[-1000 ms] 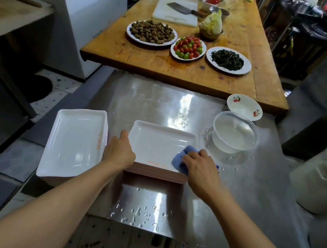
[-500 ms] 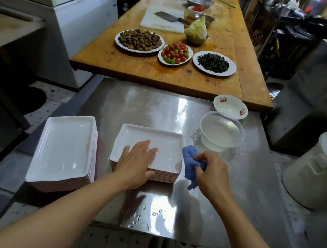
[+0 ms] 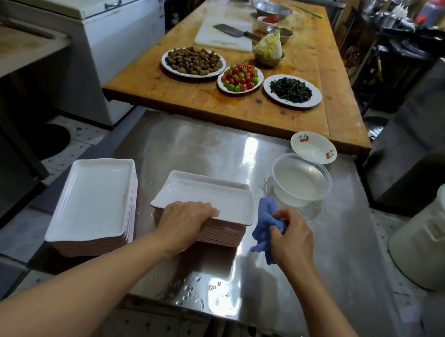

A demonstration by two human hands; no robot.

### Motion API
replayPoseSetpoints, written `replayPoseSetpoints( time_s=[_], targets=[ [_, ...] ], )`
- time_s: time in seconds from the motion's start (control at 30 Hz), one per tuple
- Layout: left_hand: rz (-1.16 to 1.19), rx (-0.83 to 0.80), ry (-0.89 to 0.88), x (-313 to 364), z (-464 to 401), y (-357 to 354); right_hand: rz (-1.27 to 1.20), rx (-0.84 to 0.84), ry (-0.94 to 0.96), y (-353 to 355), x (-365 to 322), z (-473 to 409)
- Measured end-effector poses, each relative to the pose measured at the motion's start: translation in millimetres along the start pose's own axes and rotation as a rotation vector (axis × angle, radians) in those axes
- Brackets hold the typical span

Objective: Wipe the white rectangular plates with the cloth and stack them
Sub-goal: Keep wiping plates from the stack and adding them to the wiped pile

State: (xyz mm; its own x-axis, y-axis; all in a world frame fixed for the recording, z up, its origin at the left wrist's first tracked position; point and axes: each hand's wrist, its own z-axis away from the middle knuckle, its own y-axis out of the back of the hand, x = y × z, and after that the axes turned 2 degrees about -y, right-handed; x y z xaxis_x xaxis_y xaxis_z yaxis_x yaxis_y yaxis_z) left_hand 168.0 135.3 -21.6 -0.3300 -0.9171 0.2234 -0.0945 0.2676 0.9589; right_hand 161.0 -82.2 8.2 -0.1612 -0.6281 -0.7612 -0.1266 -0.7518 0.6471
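While gripping top plate (image 3: 205,199) centre-frame with left hand (image 3: 185,217), right hand (image 3: 290,236) bunching cloth (image 3: 264,225): lift-off step; next, carry to left stack (image 3: 94,199).

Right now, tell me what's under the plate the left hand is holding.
Under the top plate, gripped by the left hand, sits a stack of plates. Only their edges show; their faces are covered.
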Motion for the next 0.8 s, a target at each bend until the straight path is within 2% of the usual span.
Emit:
replayPoseSetpoints(
  time_s=[0.1, 0.2, 0.3, 0.43, 0.53, 0.7, 0.8],
  targets=[
    [-0.001, 0.060, -0.008, 4.1, -12.2, 25.2, -0.077, 0.026, 0.039, 2.8, -7.7, 0.8],
    [0.150, 0.150, 0.091, 5.0, -20.2, 52.6, -0.171, 0.042, 0.100, 7.1, -27.6, 2.7],
    [0.435, 0.229, 0.190, 0.9, -19.9, 79.2, -0.231, 0.092, 0.183, 12.6, -56.2, 5.9],
    [0.976, 0.305, 0.353, -4.4, -6.5, 110.8, -0.299, 0.188, 0.351, 15.0, -103.4, 10.4],
    [1.209, 0.298, 0.435, -9.2, 4.4, 123.2, -0.222, 0.234, 0.516, 9.7, -138.8, 9.4],
    [1.392, 0.308, 0.373, -14.8, 17.1, 135.2, 0.103, 0.097, 0.787, -12.2, -179.4, 4.4],
    [1.460, 0.291, 0.373, -17.5, 21.3, 141.7, 0.253, 0.054, 0.845, -24.2, -185.6, -0.4]
  ],
)
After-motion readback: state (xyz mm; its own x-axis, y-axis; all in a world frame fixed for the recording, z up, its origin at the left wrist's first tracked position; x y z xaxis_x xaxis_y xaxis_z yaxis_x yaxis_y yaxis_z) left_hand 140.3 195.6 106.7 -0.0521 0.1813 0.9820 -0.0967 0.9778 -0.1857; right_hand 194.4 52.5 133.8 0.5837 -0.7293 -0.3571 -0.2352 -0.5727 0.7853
